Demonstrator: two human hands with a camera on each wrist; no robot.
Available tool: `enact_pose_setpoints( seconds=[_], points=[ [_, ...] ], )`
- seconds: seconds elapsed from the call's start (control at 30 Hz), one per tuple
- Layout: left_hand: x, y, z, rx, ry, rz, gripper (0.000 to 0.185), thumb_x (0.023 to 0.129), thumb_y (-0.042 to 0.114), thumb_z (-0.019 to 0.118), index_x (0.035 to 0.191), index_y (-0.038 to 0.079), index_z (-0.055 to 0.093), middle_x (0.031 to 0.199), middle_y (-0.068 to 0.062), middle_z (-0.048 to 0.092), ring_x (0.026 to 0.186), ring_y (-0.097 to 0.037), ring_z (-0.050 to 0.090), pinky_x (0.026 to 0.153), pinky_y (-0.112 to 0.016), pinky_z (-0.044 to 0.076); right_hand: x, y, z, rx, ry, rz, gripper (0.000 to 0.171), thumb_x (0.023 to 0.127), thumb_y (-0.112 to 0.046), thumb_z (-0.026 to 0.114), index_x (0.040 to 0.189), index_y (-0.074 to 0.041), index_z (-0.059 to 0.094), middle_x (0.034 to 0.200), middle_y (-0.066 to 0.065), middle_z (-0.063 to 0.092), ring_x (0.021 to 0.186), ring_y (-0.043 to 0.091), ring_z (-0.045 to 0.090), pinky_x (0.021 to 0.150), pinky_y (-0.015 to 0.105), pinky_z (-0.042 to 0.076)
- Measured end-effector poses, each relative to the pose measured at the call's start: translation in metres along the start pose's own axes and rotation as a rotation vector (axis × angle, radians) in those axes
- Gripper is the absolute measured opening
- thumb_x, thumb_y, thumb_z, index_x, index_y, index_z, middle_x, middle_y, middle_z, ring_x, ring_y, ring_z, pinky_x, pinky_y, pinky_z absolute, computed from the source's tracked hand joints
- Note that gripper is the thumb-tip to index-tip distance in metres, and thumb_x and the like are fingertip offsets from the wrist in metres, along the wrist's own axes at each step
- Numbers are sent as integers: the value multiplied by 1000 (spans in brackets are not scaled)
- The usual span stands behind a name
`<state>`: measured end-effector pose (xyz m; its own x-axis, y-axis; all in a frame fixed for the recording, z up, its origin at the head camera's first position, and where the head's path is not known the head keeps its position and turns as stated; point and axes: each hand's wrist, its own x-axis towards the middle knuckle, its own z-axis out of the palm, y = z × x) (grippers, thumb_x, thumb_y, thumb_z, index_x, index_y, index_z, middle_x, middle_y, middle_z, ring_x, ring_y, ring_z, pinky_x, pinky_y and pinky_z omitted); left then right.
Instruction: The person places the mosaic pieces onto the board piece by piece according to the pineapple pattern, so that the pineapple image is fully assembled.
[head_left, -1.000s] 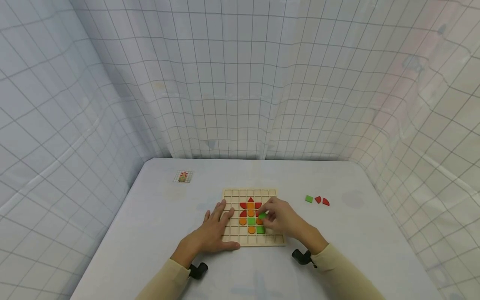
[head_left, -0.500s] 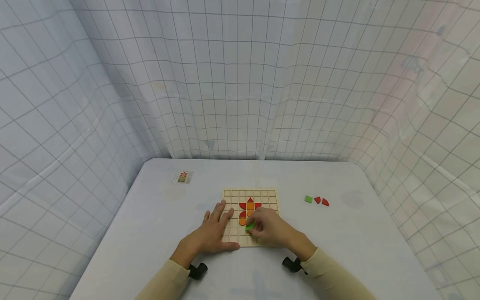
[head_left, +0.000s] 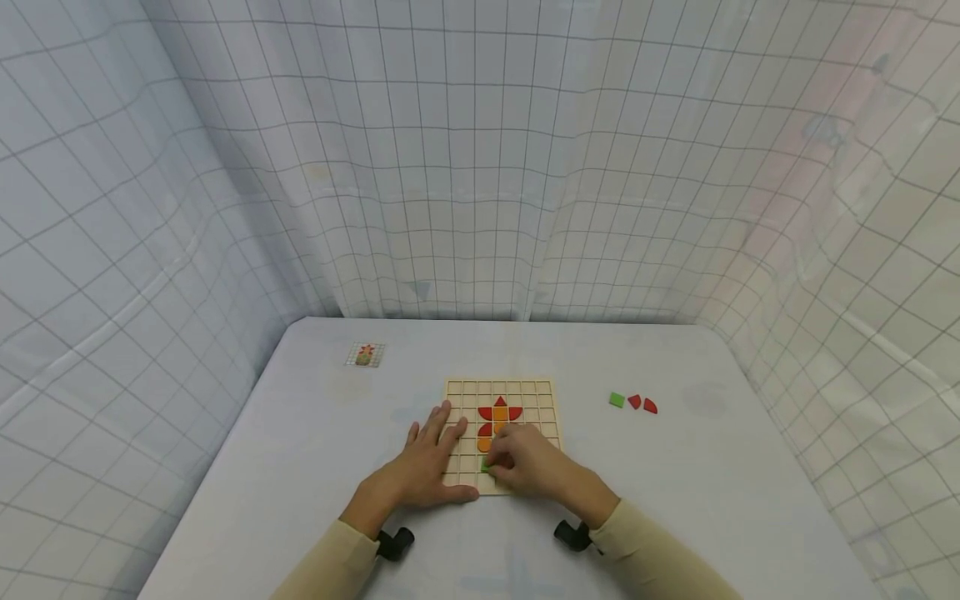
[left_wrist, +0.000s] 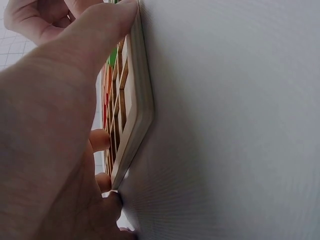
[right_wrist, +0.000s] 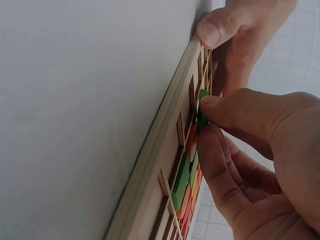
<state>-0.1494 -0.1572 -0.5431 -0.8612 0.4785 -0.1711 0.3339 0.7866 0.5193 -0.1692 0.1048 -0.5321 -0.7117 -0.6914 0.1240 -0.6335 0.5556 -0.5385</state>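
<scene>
**Green tile pinched just over a near-left cell of the grid board**

The desk [head_left: 315,467] carries a wooden grid board [head_left: 459,388] lying flat near its middle, already filled in part with red, orange and green pieces. The left hand [head_left: 429,467] lies flat with straight fingers on the board's left side, its thumb along the near edge. The right hand [head_left: 528,467] comes in from the right and pinches a small green square tile [right_wrist: 201,119] between thumb and forefinger. That tile sits at the fingertips, to the left of the hand, right at the board's near-left cells; whether it is seated I cannot tell. The right hand is plainly the nearer one. Well apart on the right lie a spare green square [head_left: 617,399] and two red pieces [head_left: 642,403].
</scene>
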Motion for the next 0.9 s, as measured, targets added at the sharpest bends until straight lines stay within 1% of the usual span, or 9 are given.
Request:
enact_pose_setpoints(
  seconds=[0.13,0.3,0.4,0.57,0.7,0.83,0.9],
  points=[
    [0,0,-1,0,0,2,123,96,67,89,184,5,31,195,-29,6,183,-52,10,142,-81,17,3,1,4,-7,28,-18,7,99,-3,91,97,-9,92,100,0,81,94,5,67,84,21,61],
    [0,2,-2,2,-4,4,123,96,68,89,183,4,31,195,-30,7,183,-53,11,142,-82,18,6,1,9,-21,40,-49,8,98,-2,91,94,-9,92,98,0,79,93,4,65,83,18,59],
    [1,3,-4,5,-2,2,122,96,68,89,183,4,31,195,-30,8,183,-53,11,142,-82,18,8,0,10,-30,45,-63,7,99,-3,91,97,-9,93,98,0,80,94,5,67,84,18,60],
    [1,3,-3,6,-10,-3,122,96,67,89,183,5,31,195,-29,8,183,-54,11,141,-82,18,8,-1,11,-27,53,-58,6,100,-5,91,100,-10,93,100,0,81,94,4,67,82,16,59],
    [-1,3,-1,3,-16,-7,122,95,68,90,183,5,32,195,-29,8,183,-54,11,141,-83,19,3,1,6,3,69,-44,6,102,-6,89,103,-10,93,104,0,82,95,4,69,82,17,60],
    [0,2,-1,11,-5,-4,122,95,67,90,183,6,32,195,-29,8,183,-53,12,141,-82,19,-4,6,-6,35,118,-25,8,103,-5,88,109,-8,92,107,2,83,95,6,71,82,19,62],
    [0,3,-1,14,-1,-4,122,95,67,91,183,6,33,195,-29,8,183,-53,12,141,-82,19,-8,10,-12,32,147,-21,9,102,-3,89,110,-6,91,108,4,83,93,7,72,81,20,63]
  ],
)
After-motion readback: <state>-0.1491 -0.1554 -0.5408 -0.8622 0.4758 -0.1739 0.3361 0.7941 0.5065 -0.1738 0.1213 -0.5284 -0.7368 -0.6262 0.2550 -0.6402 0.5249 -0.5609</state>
